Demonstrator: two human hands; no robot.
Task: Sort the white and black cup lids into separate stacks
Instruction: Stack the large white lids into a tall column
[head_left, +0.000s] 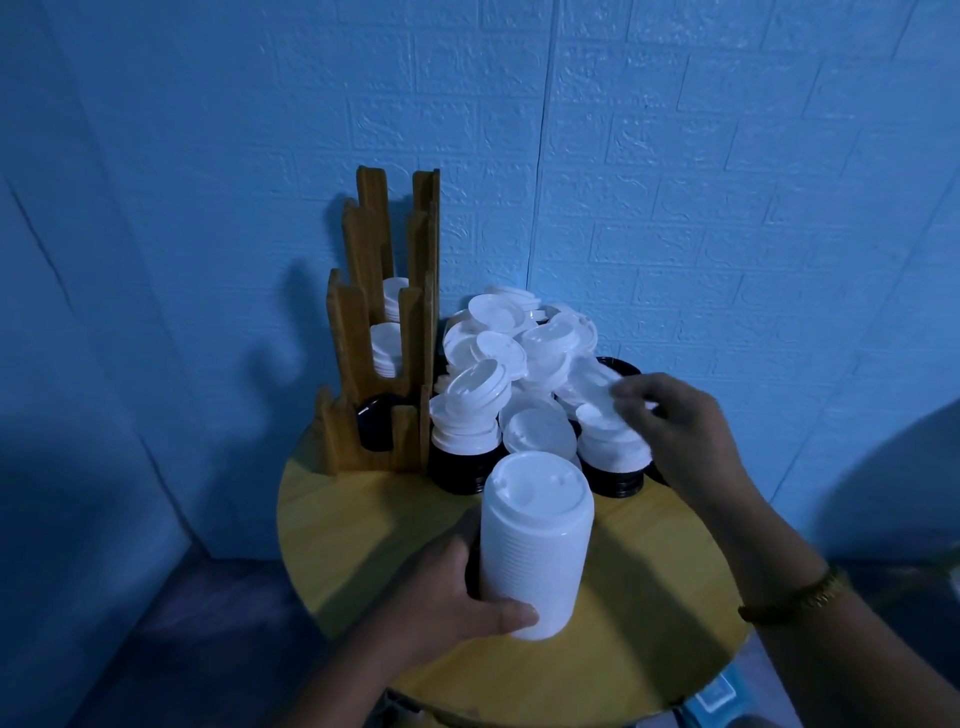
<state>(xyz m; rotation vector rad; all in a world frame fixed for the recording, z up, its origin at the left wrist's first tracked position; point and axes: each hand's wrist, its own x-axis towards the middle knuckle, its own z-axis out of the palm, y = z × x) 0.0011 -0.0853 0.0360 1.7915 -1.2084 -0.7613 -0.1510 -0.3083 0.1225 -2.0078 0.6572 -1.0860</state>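
Left grip (457, 587) holds the white lid stack (535, 540) low; right grip (675, 431) (blurred) seemingly pinches a lid (597, 415).

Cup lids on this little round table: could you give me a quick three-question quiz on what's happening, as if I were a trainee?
1. True or false: the tall stack gripped by the left hand is black.
2. Which slot of the wooden rack holds black lids? A. the lowest; B. the highest; C. none.
3. Fill in: the right hand reaches into the loose pile of ___ lids.
Key: 1. False, it is white. 2. A. 3. White.
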